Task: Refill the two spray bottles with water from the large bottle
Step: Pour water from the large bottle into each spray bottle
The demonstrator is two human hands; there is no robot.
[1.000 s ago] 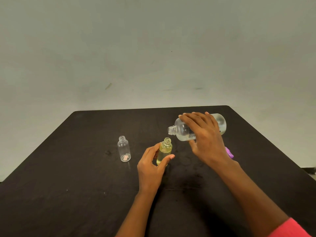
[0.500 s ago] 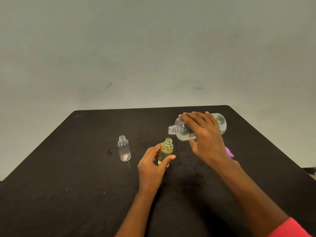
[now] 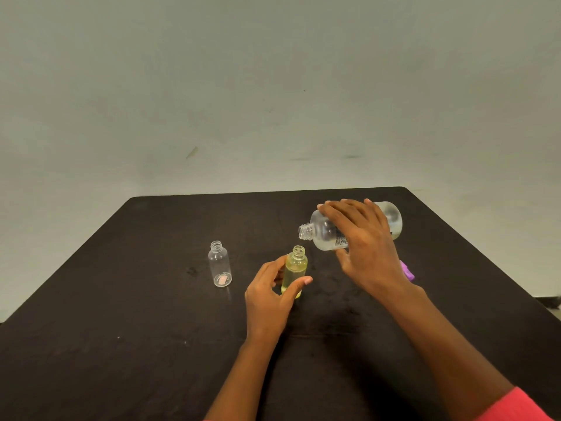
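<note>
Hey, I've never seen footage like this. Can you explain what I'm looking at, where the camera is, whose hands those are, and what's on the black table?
There is no machine here. These are a person's two bare hands, filmed by one wide-angle camera worn on their head, looking forward and down.

The left hand holds a small bottle of yellowish liquid upright on the dark table. The right hand grips the large clear bottle, tipped on its side. Its open neck sits just above and beside the small bottle's mouth. I cannot make out any stream of water.

Further left stands a second small bottle, clear, uncapped and looking empty. A purple thing peeks out behind the right wrist, too hidden to name.
</note>
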